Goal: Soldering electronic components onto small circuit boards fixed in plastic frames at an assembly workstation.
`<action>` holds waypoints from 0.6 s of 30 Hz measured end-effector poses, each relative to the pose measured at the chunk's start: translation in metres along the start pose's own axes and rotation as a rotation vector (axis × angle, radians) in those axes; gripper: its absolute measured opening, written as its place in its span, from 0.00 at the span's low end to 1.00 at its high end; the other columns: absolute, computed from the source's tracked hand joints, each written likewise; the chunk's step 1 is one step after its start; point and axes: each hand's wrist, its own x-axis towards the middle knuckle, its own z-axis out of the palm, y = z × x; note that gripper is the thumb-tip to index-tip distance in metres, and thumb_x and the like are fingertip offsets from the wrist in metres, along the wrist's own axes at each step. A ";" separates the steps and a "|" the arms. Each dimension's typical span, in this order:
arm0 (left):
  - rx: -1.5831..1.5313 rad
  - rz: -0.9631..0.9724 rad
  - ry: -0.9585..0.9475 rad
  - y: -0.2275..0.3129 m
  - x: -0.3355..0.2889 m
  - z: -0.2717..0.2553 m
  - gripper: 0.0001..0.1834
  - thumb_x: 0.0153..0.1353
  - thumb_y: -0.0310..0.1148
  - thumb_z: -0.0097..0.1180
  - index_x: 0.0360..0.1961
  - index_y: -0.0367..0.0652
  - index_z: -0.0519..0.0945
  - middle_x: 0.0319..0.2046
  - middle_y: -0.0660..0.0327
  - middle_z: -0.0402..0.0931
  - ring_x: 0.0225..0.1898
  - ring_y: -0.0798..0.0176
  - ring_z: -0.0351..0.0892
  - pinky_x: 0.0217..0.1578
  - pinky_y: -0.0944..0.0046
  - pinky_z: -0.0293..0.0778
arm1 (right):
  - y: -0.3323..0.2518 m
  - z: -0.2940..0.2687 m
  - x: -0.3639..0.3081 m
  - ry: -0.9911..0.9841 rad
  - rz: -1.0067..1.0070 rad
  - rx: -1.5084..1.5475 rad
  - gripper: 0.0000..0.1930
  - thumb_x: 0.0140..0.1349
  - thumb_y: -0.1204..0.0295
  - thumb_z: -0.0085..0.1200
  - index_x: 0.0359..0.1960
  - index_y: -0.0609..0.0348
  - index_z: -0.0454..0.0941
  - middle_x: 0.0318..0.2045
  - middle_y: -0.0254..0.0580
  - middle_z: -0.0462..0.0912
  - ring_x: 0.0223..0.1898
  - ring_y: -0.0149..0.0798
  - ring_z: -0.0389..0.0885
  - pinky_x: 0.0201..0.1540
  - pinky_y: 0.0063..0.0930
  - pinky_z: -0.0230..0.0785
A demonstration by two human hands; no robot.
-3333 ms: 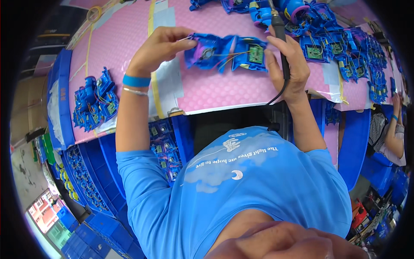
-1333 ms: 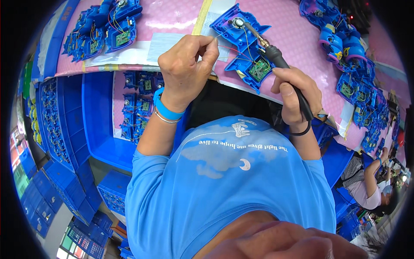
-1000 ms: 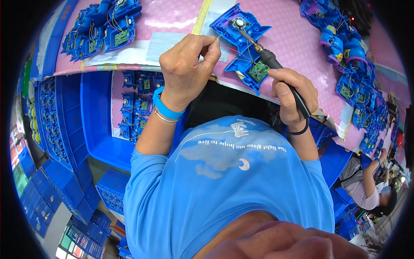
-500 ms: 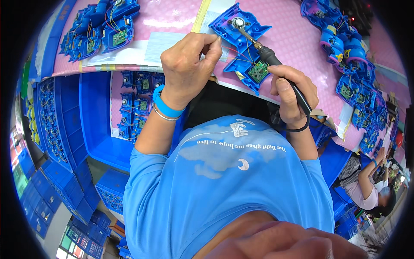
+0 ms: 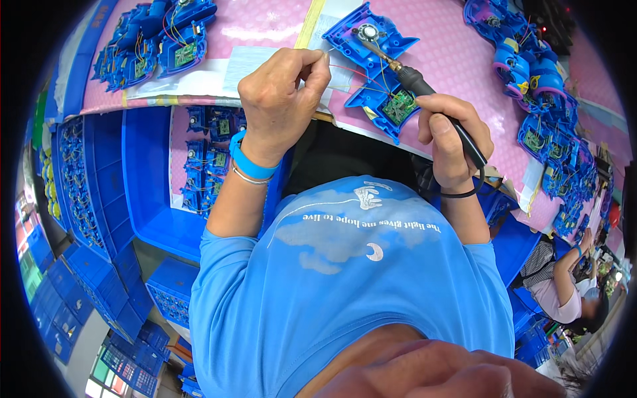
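Note:
My right hand point(image 5: 454, 136) grips the black handle of a soldering iron point(image 5: 417, 83). Its tip reaches the edge of a round silver speaker point(image 5: 369, 32) set in a blue plastic housing half point(image 5: 391, 45). Nearer me lies a second blue housing piece point(image 5: 365, 99) with a green circuit board point(image 5: 398, 106), joined by thin wires. My left hand point(image 5: 282, 99) is closed in a pinch just left of the housing. A red wire point(image 5: 346, 68) runs from the pieces to its fingertips, which partly hide the end.
Blue housings with boards and wires point(image 5: 182, 56) lie at the far left of the pink table mat point(image 5: 252, 20); more are heaped along the right point(image 5: 547, 86). A blue bin point(image 5: 149, 199) with housings stands below the table edge. Another person point(image 5: 564, 285) sits at the right.
My left hand has drawn slightly left, away from the housing, and the red wire now stretches toward it. The soldering iron has tilted a little, its tip still at the speaker.

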 end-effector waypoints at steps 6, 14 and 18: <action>0.008 -0.003 0.001 -0.003 -0.002 0.001 0.05 0.53 0.21 0.66 0.28 0.38 0.80 0.21 0.59 0.80 0.21 0.64 0.82 0.22 0.68 0.75 | -0.002 0.005 0.008 -0.030 0.043 -0.028 0.15 0.65 0.70 0.52 0.44 0.72 0.81 0.23 0.39 0.79 0.22 0.28 0.74 0.26 0.22 0.64; 0.015 -0.013 -0.010 -0.004 -0.001 0.004 0.06 0.53 0.21 0.66 0.28 0.38 0.80 0.21 0.59 0.80 0.21 0.63 0.82 0.22 0.68 0.75 | 0.001 0.005 0.010 -0.052 0.030 -0.058 0.15 0.65 0.69 0.53 0.43 0.71 0.82 0.23 0.39 0.79 0.22 0.27 0.75 0.26 0.21 0.66; -0.012 -0.003 -0.015 -0.008 0.000 0.007 0.06 0.53 0.21 0.66 0.29 0.39 0.81 0.21 0.60 0.80 0.21 0.64 0.82 0.22 0.68 0.74 | 0.002 0.005 0.011 -0.056 -0.014 -0.087 0.14 0.65 0.70 0.53 0.42 0.71 0.82 0.23 0.39 0.80 0.22 0.28 0.76 0.25 0.22 0.67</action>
